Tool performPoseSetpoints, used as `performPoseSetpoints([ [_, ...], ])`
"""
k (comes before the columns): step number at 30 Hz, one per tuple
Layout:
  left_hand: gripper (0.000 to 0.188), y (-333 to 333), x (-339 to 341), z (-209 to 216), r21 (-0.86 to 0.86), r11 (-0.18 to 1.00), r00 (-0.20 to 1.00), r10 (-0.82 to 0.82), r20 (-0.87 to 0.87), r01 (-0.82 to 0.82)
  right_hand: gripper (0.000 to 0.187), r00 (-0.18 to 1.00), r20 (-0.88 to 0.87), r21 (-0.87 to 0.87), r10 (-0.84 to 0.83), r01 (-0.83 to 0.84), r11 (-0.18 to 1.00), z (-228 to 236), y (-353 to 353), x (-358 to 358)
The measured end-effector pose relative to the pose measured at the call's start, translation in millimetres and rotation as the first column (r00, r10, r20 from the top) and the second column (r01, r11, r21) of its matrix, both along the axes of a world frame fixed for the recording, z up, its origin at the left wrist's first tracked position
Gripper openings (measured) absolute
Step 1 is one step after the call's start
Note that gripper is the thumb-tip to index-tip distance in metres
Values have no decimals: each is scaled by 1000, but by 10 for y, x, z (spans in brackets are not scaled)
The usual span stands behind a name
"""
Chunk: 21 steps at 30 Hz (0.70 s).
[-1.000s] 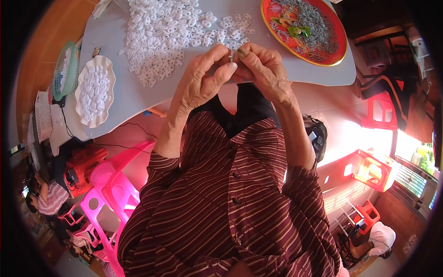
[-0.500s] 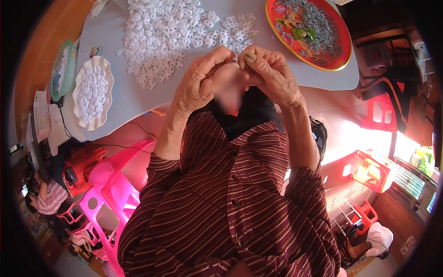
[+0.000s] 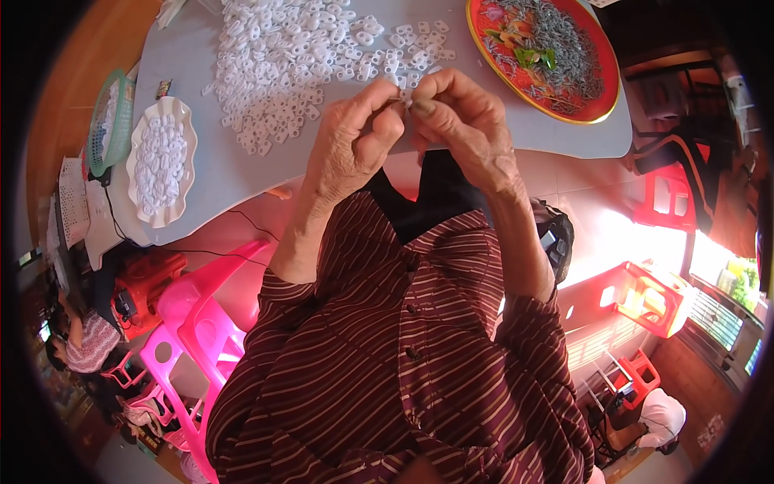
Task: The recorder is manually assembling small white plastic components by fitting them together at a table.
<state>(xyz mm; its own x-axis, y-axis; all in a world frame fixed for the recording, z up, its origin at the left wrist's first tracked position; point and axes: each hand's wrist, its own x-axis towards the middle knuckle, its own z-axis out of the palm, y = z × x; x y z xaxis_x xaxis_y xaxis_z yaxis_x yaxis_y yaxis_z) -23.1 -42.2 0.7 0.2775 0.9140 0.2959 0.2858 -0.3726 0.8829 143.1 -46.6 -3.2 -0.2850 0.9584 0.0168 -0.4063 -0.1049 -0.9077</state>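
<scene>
While both forearms reach up from a striped shirt, the two hands meet just over the near edge of a grey worktop. A tiny pale piece sits between them, too small to make out in detail. The right hand has its thumb and forefinger closed on that piece, the thumb showing a dark nail. The left hand is curled close against it from the other side; whether its fingers also pinch the piece, I cannot tell.

Beyond the hands, a wide heap of white plastic pieces spreads over the worktop, thinning out toward its near side. To the right stands a round red tray with a yellow rim, bearing many small grey pieces. On the left, a wavy-edged white dish holds more white pieces, and a green basket tilts just beside it. Below the worktop's left part is a pink chair.
</scene>
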Motion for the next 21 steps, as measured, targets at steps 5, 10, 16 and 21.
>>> performPoseSetpoints([
  [5, 6, -46, -27, 50, 61, 998, 998, -25, -60, 29, 13, 992, 93, 76, -84, 77, 994, -23, -59, -68],
  [10, 6, -70, -63, 107, 65, 996, 992, -46, -120, 54, 14, 983, 169, 85, -64, 50, 995, -5, -50, -59],
  [16, 7, -40, -107, 187, 34, 999, 987, -29, -155, 35, 12, 983, 177, 70, -43, 31, 997, -6, -83, -16],
  [21, 10, 267, -133, 59, 425, 905, 944, 148, -293, -10, 8, 984, 83, -12, -157, 159, 987, -22, -39, 50],
])
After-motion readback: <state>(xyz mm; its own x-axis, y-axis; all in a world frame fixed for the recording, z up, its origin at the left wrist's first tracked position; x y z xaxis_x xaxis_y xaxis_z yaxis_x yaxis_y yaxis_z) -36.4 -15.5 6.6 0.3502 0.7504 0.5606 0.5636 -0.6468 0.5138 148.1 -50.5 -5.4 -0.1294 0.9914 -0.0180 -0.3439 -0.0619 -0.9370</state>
